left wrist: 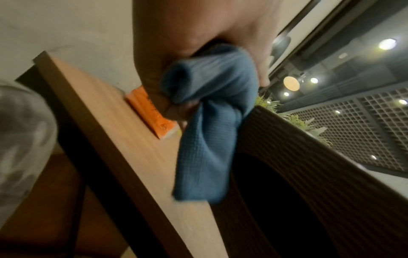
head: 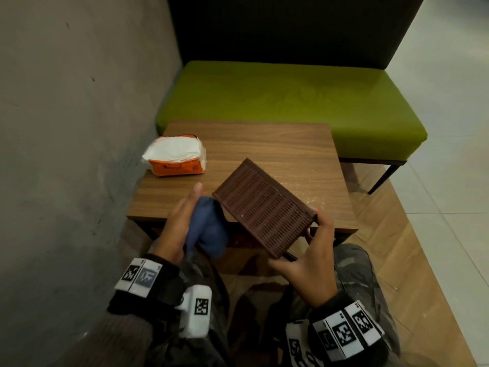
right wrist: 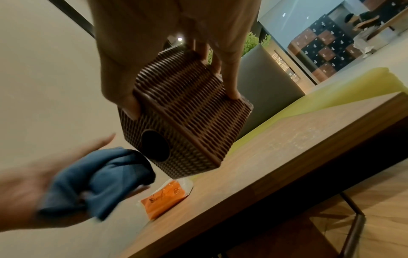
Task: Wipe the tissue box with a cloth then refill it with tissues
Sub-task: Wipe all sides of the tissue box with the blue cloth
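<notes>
Brown woven-plastic tissue box (head: 264, 209) hangs tilted above the near edge of the wooden table (head: 277, 144), right hand (head: 312, 263) gripping its end; left hand (head: 180, 223), forefinger extended, clutches a bunched blue cloth (head: 209, 229) just beside it.

wooden table (head: 277, 144), green bench (head: 291, 102), grey wall (head: 66, 128)

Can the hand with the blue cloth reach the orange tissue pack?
Probably yes. The left hand is close to the tissue pack with nothing between, but it is full of the cloth.
</notes>
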The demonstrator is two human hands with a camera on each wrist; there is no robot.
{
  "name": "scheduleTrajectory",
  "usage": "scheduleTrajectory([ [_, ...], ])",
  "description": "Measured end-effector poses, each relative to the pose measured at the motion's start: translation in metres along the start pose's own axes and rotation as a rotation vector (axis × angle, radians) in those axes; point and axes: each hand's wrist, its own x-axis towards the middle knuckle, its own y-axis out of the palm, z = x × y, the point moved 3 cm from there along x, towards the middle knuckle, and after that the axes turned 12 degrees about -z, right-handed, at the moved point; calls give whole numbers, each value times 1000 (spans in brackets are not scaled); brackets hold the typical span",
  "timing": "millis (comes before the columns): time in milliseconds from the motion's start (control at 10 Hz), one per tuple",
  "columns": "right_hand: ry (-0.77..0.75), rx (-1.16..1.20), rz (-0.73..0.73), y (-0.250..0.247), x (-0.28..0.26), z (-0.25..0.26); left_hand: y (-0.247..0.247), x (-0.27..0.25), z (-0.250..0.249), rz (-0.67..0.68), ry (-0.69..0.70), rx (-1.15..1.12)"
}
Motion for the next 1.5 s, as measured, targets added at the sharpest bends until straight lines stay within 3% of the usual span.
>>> scheduleTrajectory([
  [100, 10, 28, -73, 0, 6, -2, 16, -20, 9, 306, -318, -165],
  [200, 24, 85, -64, 4, 3, 5, 37, -35, 10, 520, -416, -260],
  [300, 73, 134, -73, 5, 0, 7, 46, -37, 10, 549, -400, -333],
  [400, 113, 140, -18, 3, 3, 2, 46, -26, 17, 489, -261, -269],
  [500, 143, 62, 81, 2, 0, -2, 44, -18, 19, 290, -21, -182],
  [600, 154, 77, 149, -2, -2, 18, 40, -18, 17, 125, 277, 52],
  [700, 150, 25, 189, 3, 13, 46, 44, -29, 16, 102, 460, 171],
  [800, 218, -7, 94, 11, 28, 51, 50, -38, 20, 76, 564, 270],
  [900, 270, 42, -25, 9, 30, 40, 49, -32, 20, 141, 553, 264],
  [1000, 288, 12, -50, 0, 29, 24, 38, -21, 17, 246, 439, 362],
  [1100, 237, -47, -56, -7, 28, 13, 18, -13, -1, 142, 182, 35],
  [1200, 199, -70, -29, -3, 22, 4, 7, -15, -27, 89, 58, -253],
  [1300, 194, -68, -7, 6, 16, 3, 22, -46, -60, 168, 153, -342],
  [1400, 178, -31, 8, 14, 12, 10, 42, -51, -55, 159, 268, -219],
  [1500, 178, 35, 23, 19, 9, 16, 56, -58, -42, -111, 742, 149],
])
